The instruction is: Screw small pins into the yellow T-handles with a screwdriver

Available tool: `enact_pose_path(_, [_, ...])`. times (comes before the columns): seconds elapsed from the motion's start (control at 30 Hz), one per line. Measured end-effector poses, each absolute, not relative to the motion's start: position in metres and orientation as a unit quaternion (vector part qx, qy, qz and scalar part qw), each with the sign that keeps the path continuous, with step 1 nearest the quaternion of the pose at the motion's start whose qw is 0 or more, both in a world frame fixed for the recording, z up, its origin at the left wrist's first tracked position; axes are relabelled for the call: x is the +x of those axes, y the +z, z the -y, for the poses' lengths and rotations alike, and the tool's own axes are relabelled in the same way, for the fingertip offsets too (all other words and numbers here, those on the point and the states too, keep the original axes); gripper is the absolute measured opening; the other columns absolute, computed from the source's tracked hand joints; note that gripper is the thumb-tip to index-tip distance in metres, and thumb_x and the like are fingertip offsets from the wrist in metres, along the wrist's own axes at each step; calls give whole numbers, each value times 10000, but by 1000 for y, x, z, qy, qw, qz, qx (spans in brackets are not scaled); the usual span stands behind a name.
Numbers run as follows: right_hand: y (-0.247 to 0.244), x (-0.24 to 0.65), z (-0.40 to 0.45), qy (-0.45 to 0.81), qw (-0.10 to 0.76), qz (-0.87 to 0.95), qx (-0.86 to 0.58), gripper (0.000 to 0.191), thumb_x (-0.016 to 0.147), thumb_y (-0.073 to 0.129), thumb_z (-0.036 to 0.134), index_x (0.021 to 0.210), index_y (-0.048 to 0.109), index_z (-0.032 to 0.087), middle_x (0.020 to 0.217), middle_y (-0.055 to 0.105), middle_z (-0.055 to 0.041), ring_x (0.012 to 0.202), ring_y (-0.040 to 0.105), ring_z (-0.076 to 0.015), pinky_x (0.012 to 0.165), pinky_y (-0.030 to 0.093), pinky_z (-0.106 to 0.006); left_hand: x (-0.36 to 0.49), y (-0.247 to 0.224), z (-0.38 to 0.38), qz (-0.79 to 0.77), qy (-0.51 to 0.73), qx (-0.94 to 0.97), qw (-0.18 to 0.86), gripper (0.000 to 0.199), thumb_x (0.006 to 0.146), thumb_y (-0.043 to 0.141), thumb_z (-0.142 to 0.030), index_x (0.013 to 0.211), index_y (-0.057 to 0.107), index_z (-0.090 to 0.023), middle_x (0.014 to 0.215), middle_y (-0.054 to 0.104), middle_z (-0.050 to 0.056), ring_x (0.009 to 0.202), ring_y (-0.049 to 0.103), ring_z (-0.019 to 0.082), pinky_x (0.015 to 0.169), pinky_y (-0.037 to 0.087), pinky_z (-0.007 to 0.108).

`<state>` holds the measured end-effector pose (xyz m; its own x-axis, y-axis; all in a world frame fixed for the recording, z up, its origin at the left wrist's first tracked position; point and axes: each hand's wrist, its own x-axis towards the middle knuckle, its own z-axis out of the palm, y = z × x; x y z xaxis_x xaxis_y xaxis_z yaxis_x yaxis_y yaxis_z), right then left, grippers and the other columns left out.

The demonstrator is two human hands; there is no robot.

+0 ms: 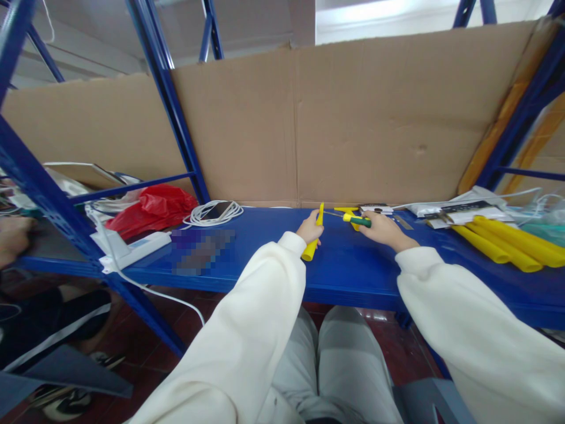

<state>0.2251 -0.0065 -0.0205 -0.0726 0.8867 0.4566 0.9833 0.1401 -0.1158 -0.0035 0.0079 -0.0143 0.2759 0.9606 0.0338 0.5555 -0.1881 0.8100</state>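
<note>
My left hand (309,228) is closed around a yellow piece (310,251) that looks like a tube or handle and stands tilted above the blue shelf. Its narrow upper end rises above my fingers. In my closed right hand (384,229) is a screwdriver (356,220) with a yellow and green handle. The thin shaft points left, towards the yellow piece; whether its tip touches is too small to tell. Behind the screwdriver lies another yellow part (346,209), partly hidden by the handle and hand.
Several yellow tubes (507,244) lie at the right beside white packages (472,207). A coiled white cable (210,213), red plastic bag (152,209) and white power strip (143,247) occupy the left. Cardboard (353,118) walls the back. Another person's hand (15,238) shows at far left.
</note>
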Motion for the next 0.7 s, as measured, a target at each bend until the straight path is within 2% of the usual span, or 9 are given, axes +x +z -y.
enact_pose_path(0.13, [-21, 226, 4, -125, 222, 729, -635, 238, 826, 604, 344, 1004, 675, 203, 967, 759, -120, 858, 702, -260, 663, 468, -292, -4, -14, -8, -535, 285, 712, 354, 686, 926, 464, -125, 1552, 219, -259, 1233, 641, 135, 518, 622, 89, 474, 551, 230])
enact_pose_path(0.3, [-22, 227, 3, -129, 202, 714, -658, 288, 802, 638, 322, 1058, 655, 191, 910, 757, -110, 810, 702, -263, 646, 459, -296, -3, -16, -10, -526, 280, 722, 353, 679, 934, 465, -135, 1554, 222, -262, 1222, 640, 134, 526, 634, 104, 459, 550, 241])
enact_pose_path(0.53, [-18, 223, 10, -124, 198, 714, -660, 282, 831, 598, 349, 1066, 669, 209, 934, 762, -114, 838, 707, -275, 649, 456, -303, -4, -14, -8, -523, 279, 723, 355, 664, 937, 449, -124, 1548, 226, -254, 1239, 630, 141, 520, 626, 96, 445, 541, 231])
enact_pose_path(0.7, [-18, 222, 10, -119, 215, 734, -634, 173, 824, 585, 316, 936, 667, 214, 908, 754, -108, 809, 698, -258, 633, 447, -293, -4, -13, -8, -533, 281, 714, 357, 666, 940, 445, -121, 1551, 221, -261, 1235, 636, 141, 522, 627, 98, 451, 538, 228])
